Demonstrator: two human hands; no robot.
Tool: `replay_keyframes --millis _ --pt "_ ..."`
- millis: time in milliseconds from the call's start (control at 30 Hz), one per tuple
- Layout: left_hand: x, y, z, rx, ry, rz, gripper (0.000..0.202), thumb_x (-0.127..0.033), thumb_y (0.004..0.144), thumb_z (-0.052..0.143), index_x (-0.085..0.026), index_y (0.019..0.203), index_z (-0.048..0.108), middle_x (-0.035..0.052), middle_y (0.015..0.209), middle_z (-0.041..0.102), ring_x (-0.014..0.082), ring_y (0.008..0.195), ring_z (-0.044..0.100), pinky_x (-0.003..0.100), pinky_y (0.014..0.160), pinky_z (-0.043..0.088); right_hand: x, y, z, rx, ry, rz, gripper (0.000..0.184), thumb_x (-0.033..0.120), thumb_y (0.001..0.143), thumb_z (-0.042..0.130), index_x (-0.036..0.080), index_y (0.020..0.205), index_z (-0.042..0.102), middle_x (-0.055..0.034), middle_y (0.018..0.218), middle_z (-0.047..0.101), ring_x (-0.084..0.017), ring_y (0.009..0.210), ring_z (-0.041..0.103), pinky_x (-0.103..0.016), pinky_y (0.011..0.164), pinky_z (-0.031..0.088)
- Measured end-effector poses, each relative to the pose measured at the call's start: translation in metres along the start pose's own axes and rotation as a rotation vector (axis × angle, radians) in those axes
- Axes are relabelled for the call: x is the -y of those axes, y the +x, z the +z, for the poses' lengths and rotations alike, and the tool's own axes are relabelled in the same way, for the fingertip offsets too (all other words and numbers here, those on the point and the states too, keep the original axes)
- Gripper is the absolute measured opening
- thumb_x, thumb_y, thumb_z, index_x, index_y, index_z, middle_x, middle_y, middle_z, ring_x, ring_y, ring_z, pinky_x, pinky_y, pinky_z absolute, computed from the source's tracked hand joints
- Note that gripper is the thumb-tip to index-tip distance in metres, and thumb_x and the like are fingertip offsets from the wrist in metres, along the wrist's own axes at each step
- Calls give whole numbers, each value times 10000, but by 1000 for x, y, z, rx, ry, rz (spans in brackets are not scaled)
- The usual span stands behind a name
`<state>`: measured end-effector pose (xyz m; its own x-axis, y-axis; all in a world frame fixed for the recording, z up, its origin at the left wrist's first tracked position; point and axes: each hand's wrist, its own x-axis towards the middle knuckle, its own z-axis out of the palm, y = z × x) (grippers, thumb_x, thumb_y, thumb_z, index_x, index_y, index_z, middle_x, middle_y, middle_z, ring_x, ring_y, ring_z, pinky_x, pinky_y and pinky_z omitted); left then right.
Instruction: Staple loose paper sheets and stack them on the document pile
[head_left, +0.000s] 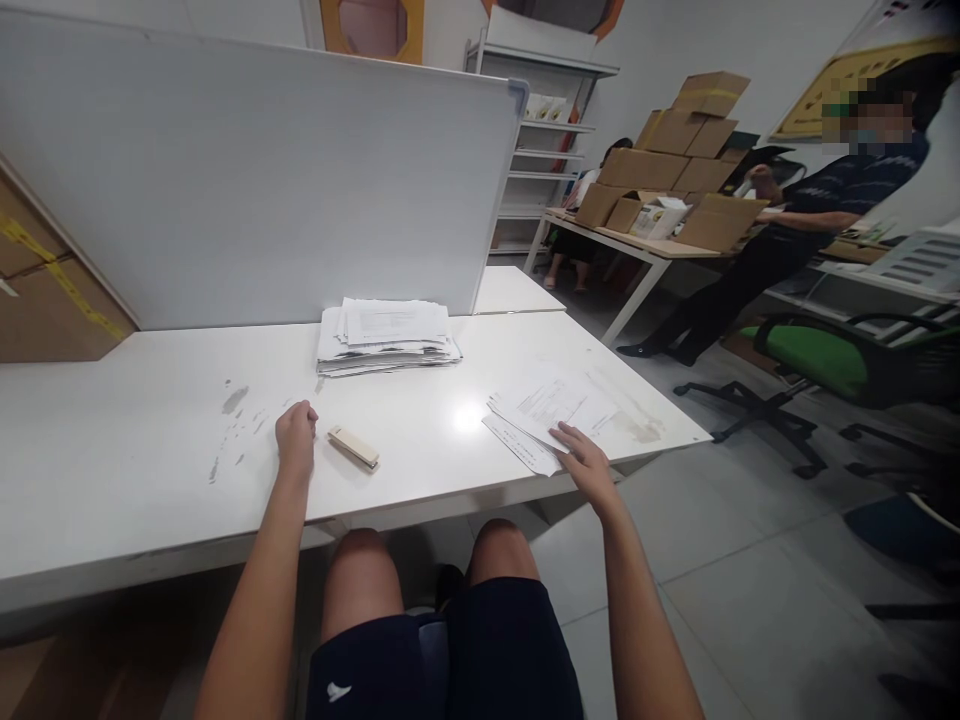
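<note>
My left hand point(295, 432) rests on the white table point(150, 440) as a loose fist, with nothing visible in it. A beige stapler point(353, 446) lies just to its right, apart from the fingers. My right hand point(582, 460) lies flat with fingers stretched out on the near corner of a small spread of printed sheets point(547, 410) close to the table's right edge. A thicker stack of papers point(386, 335) sits further back, against the white partition point(262, 170).
A cardboard box point(45, 290) stands at the far left. To the right stand a green office chair point(817, 365), a second table point(645, 245) piled with cardboard boxes, and a standing person in dark clothes point(780, 250). My knees are under the table's front edge.
</note>
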<state>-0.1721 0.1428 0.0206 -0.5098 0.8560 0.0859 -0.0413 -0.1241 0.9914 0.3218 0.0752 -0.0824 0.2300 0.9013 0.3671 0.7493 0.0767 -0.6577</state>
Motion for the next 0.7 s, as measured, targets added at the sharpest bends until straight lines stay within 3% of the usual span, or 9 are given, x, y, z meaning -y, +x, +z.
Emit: replay_keyframes --millis 467,533,633,700 --pt "5 -3 3 14 62 41 212 -273 726 524 -207 545 436 -77 451 240 85 420 213 251 444 157 -2 -4 -9 19 -33 -20 421 408 830 516 285 1172 730 -45 1388 619 -303 1354 505 -526 1172 350" --pt "6 -7 4 71 155 147 203 -271 770 510 -204 582 475 -53 491 318 111 473 320 257 487 249 -4 -6 -12 22 -32 -12 435 425 841 518 273 1195 721 -56 1407 603 -307 1364 493 -536 1174 337" --pt "7 -14 7 239 379 396 154 -251 825 492 -199 704 573 10 673 540 171 703 520 291 677 401 -6 -7 -12 15 -25 -3 441 434 846 514 260 1196 719 -66 1409 599 -312 1357 498 -553 1168 333" --pt "7 -20 10 365 557 569 144 -242 849 494 -201 763 602 47 809 616 208 837 551 337 794 416 -5 -7 -11 -8 -26 -3 415 432 855 502 265 1157 732 -62 1387 617 -305 1334 521 -552 1160 341"
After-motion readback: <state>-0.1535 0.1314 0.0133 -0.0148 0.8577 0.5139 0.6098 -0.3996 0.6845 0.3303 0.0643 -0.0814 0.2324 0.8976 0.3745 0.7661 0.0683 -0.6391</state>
